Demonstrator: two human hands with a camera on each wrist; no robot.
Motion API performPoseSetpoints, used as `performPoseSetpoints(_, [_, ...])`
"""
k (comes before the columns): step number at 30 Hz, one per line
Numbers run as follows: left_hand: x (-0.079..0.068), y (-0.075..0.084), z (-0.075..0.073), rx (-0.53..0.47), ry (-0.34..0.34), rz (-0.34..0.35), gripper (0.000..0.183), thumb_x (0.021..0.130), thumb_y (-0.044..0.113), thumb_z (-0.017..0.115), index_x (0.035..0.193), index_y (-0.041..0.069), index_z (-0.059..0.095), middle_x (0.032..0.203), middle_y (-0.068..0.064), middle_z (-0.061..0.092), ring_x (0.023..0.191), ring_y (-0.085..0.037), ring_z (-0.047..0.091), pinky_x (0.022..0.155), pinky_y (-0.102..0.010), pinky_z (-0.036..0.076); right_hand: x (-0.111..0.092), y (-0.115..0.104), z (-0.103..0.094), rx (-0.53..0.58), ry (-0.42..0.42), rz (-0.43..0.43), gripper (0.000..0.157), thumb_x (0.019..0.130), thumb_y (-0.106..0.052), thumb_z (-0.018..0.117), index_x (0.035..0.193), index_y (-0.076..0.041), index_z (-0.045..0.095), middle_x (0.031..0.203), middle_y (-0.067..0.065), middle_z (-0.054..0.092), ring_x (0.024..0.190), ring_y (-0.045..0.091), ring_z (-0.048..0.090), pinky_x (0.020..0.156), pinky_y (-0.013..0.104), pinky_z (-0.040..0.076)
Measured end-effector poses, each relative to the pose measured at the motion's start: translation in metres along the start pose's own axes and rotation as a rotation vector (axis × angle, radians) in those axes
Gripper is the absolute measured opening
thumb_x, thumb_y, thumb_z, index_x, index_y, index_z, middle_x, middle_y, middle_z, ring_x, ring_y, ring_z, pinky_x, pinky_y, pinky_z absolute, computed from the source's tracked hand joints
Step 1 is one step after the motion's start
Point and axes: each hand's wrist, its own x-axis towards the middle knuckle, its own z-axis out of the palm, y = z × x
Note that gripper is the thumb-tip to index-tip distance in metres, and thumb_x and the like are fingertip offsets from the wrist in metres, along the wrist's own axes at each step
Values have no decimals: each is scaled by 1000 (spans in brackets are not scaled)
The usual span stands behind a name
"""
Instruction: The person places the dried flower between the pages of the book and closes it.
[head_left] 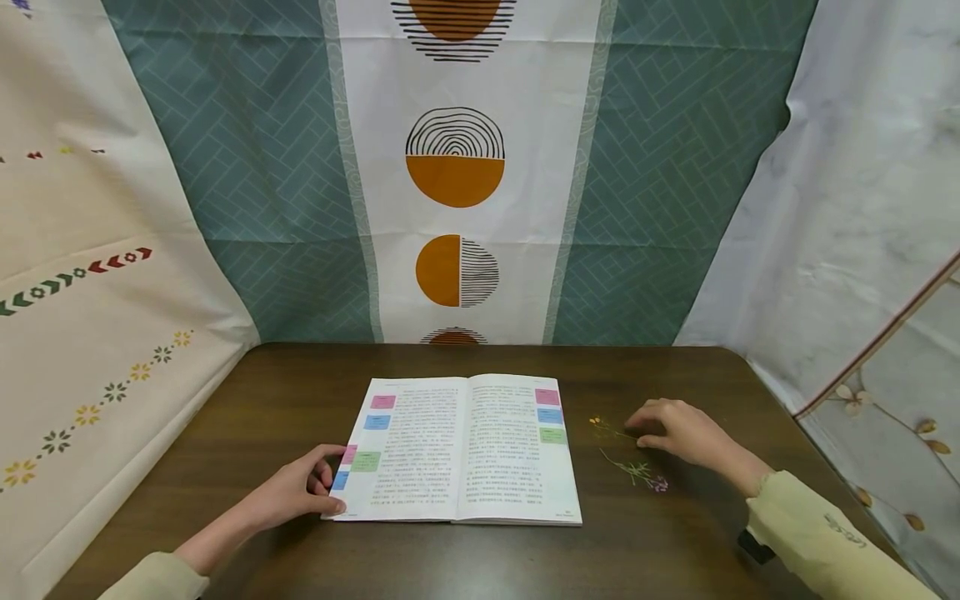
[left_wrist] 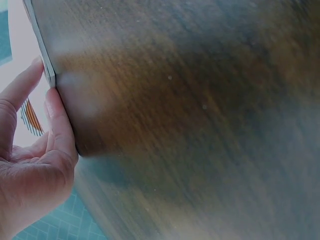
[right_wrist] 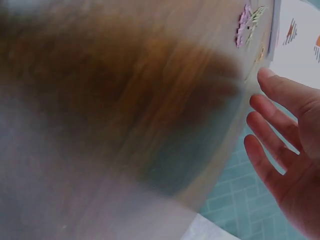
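An open book with printed pages and pink, blue and green sticky notes lies on the brown table. My left hand is at its lower left corner; in the left wrist view the book's edge sits between thumb and fingertip. To the right of the book lie two thin sprigs, one with yellow flowers, one with purple flowers. My right hand is by the yellow sprig, fingertips right at its stem end. In the right wrist view, its thumb and fingers are spread apart, with nothing between them.
The dark wooden table runs back to a patterned curtain. Cream cloth hangs at the left and pale cloth at the right. A small black object shows under the right sleeve.
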Motion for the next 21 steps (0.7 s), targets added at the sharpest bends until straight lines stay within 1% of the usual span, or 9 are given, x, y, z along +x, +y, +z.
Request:
performPoseSetpoints(6, [-1,0,1,-4,-3,5,84,79,24,83,144,-1,37,92,-7,49,75,-9,50,62,-22,39,-1,4,3,4,-29,-10,24,79,-18,81,103,-20,76,98,-8,71,90,15,69,75,32,54])
performPoseSetpoints(11, [0,1,1,-6,-2,9,84,78,24,84,144,-2,37,91,-7,49,74,-8,50,62,-22,39,2,10,6,31,-49,-5,20,81,-19,80,100,-21,76,96,-9,70,87,12,68,73,29,55])
performPoseSetpoints(14, [0,3,0,-6,4,7,85,78,24,84,144,-2,37,91,-8,49,74,-9,50,61,-22,39,4,14,6,26,-38,-24,17,81,-20,80,97,-24,76,94,-11,70,84,9,68,70,28,54])
performPoseSetpoints(18, [0,3,0,2,7,1,86,77,25,85,144,-1,38,91,-8,50,74,-10,51,61,-22,40,9,17,7,-18,-15,-76,14,79,-21,81,91,-27,77,90,-14,71,79,6,68,66,27,54])
performPoseSetpoints(21, [0,3,0,8,8,-2,86,77,25,85,143,-1,38,91,-7,50,75,-10,51,61,-22,40,12,20,6,-34,-16,-83,12,79,-21,81,88,-28,77,87,-15,71,76,5,68,65,27,53])
